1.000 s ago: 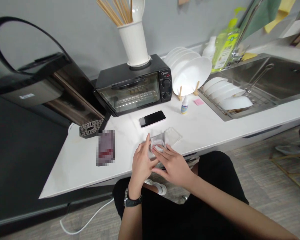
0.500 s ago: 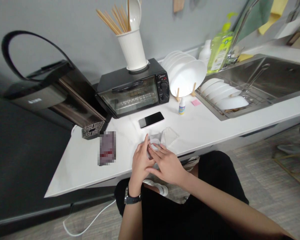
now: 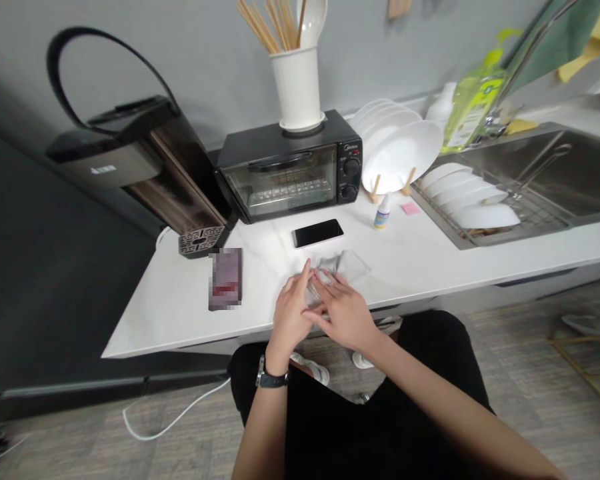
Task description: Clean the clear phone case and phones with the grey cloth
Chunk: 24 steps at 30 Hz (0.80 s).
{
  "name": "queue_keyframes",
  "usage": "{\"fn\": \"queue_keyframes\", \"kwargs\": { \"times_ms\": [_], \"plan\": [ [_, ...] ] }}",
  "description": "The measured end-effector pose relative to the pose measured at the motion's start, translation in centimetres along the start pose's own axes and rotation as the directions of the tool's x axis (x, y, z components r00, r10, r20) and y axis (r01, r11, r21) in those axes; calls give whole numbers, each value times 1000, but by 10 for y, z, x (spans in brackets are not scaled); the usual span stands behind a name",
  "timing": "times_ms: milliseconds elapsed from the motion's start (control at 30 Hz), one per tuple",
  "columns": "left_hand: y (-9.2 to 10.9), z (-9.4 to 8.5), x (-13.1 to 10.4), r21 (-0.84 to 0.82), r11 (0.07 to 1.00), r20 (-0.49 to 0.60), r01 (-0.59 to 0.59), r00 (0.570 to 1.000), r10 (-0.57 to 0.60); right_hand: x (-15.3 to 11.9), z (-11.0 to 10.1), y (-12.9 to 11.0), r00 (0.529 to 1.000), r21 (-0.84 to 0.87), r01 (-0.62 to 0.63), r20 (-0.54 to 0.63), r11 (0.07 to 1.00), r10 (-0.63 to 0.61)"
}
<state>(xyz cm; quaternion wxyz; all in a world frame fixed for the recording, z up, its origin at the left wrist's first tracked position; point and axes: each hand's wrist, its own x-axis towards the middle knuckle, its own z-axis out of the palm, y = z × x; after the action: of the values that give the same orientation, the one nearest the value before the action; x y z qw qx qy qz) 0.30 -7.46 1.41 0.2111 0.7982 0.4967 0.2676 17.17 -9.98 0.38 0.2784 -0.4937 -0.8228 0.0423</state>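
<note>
Both hands meet near the counter's front edge, over a thin, crumpled grey cloth (image 3: 325, 265). My left hand (image 3: 291, 308) grips it from the left, index finger raised, and a watch is on that wrist. From the right, my right hand (image 3: 347, 317) presses its bent fingers onto the cloth, its thumb reaching toward the left palm. The hands partly hide the cloth and whatever may lie inside it. Just beyond them, touching or nearly touching the cloth, lies a flat clear plastic case (image 3: 356, 267). A phone (image 3: 318, 233) rests farther back, screen up.
On the white counter (image 3: 180, 327) stand a coffee machine (image 3: 180, 167), a toaster oven (image 3: 290, 177) topped by a utensil holder (image 3: 297, 87), racked plates (image 3: 400, 157) and a small bottle (image 3: 382, 212). A blurred-out packet (image 3: 226, 279) lies left. Bowls (image 3: 480, 200) sit in the sink (image 3: 575, 173).
The camera view has shifted, so the counter's things appear farther right. Both hands stay together on the cloth with nearly the same finger positions.
</note>
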Motion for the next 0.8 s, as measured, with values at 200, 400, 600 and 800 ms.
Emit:
{"fn": "queue_keyframes", "kwargs": {
  "times_ms": [200, 400, 600, 800],
  "plan": [
    [2, -2, -2, -12, 999, 7, 42, 999, -42, -27, -22, 13, 996, 89, 50, 70, 995, -57],
    [4, 1, 0, -4, 1000, -33, 28, 999, -28, -14, -29, 51, 995, -118, -97, -50, 988, 92],
    [-2, -2, 0, -12, 999, 16, 29, 999, -29, -4, 2, -9, 1000, 54, -2, 17, 999, 1],
    [-1, -2, -1, 2, 1000, 10, 14, 1000, -14, -21, -20, 22, 993, 109, 94, 62, 990, -101]
  ]
}}
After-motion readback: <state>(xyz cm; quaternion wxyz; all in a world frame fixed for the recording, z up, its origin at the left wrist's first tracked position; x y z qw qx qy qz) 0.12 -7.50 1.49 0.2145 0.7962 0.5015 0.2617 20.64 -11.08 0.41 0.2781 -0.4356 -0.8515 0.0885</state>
